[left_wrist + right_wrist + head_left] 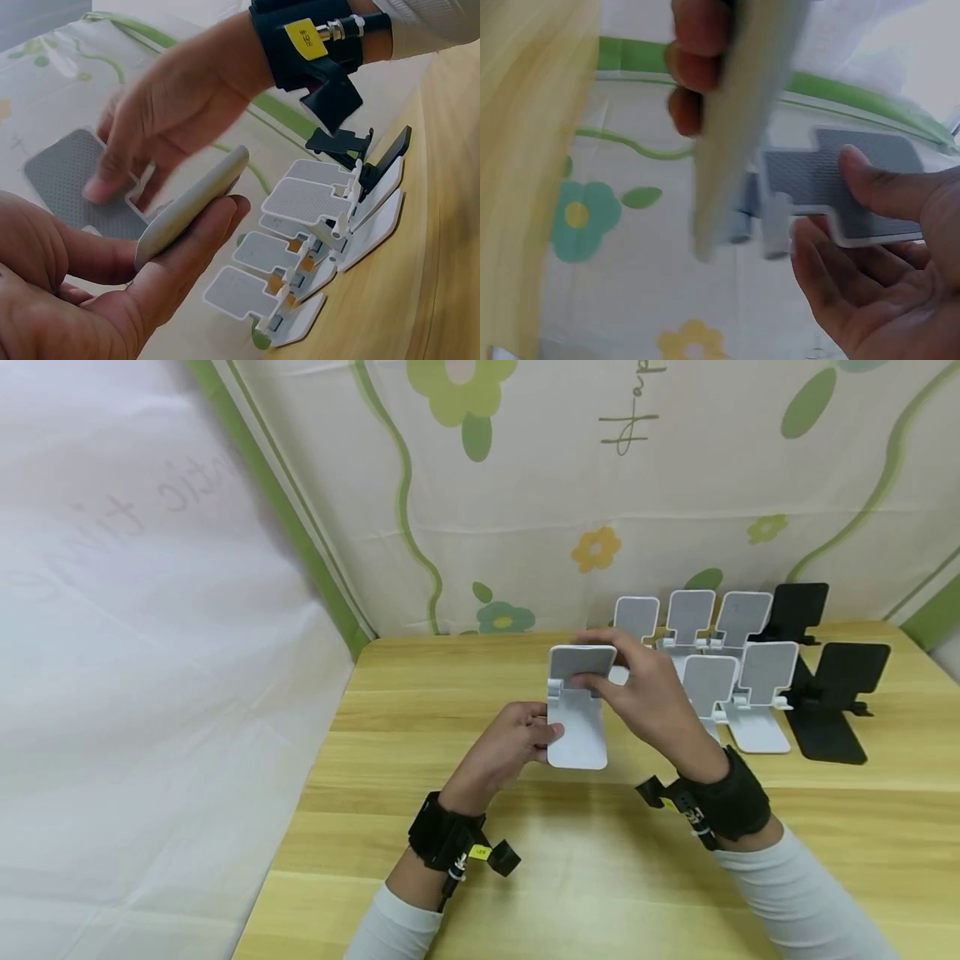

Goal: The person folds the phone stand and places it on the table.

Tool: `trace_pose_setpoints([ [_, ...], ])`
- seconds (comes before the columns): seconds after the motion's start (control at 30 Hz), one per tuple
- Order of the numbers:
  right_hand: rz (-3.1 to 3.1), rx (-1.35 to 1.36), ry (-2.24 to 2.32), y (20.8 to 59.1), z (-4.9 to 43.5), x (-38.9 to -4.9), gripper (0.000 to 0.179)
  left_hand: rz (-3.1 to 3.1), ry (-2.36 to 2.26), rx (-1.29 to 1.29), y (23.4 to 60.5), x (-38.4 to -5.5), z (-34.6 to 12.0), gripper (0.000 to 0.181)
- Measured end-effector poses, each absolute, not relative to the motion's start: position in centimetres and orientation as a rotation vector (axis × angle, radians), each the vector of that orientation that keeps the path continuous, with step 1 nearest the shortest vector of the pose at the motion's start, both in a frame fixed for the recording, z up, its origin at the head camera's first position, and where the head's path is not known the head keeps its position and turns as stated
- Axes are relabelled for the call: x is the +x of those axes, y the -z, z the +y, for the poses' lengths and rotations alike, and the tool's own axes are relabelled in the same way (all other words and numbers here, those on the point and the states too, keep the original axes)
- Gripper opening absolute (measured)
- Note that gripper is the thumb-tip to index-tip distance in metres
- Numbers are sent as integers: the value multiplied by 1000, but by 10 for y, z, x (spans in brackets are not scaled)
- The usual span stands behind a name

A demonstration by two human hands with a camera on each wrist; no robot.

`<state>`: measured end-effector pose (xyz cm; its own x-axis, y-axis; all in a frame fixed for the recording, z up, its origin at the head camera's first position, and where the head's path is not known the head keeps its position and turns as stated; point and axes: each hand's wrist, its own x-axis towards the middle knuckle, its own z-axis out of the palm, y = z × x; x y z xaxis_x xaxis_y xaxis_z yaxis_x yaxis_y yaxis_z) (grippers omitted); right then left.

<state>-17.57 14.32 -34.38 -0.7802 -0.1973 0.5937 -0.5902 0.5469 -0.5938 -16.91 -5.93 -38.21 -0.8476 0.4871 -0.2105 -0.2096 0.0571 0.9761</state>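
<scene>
A white phone stand (576, 727) with a grey padded plate is held above the wooden table, between both hands. My left hand (513, 739) grips the edge of its white base, thumb on top and fingers beneath. The right hand (651, 693) pinches the grey-padded plate (877, 180), thumb on the pad and fingers behind. In the right wrist view the hinge (776, 225) shows between plate and base. The left wrist view shows the base (195, 206) edge-on between thumb and fingers.
To the right stand several white phone stands (768, 672) in two rows, with two black phone stands (851, 677) at their right end. Behind the wooden table (420, 677) hangs a flowered cloth (525, 485); a white cloth (150, 693) hangs on the left.
</scene>
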Motion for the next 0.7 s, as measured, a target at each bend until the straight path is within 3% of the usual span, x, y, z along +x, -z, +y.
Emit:
trace_pose_setpoints([
  [0.13,-2162,723,-957,326,144,-172,52,1863,-1837,262,381,-169,-61,37],
  [0.33,-2156,889,-700,308,135,-172,31,1894,-1845,242,380,-170,-66,35],
  [0.47,-2169,868,-628,308,128,-172,19,1894,-1842,235,380,-170,-67,34],
  [0.7,-2097,878,-596,316,119,-167,13,1910,-1860,186,375,-172,-73,36],
])
